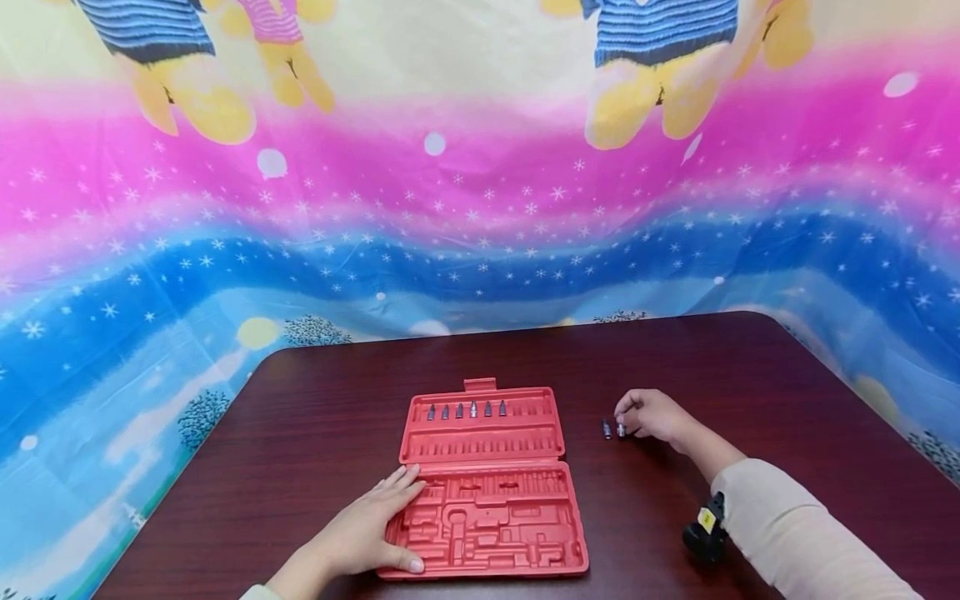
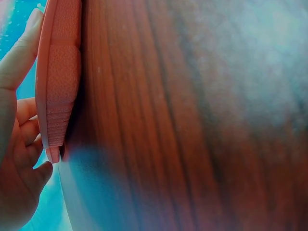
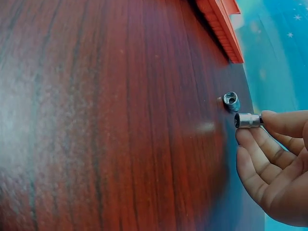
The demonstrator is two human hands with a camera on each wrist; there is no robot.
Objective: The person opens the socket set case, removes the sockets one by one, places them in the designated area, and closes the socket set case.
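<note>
while right grip [image 1: 652,414] pinches one socket [image 3: 248,120] | left grip [image 1: 372,518] apart, on red tool case [image 1: 517,515] | crowding could knock neighbouring socket [image 3: 232,102]

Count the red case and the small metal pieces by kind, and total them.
Red case: 1
Small metal pieces: 8 (6 in the case, 1 on the table, 1 in the right hand)
Total: 9

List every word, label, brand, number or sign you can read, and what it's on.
No text is readable.
Yellow label on the black wrist device: a dark mark, too small to read.
Held socket, loose socket: no legible marks.
Red case: no lettering visible.
</note>
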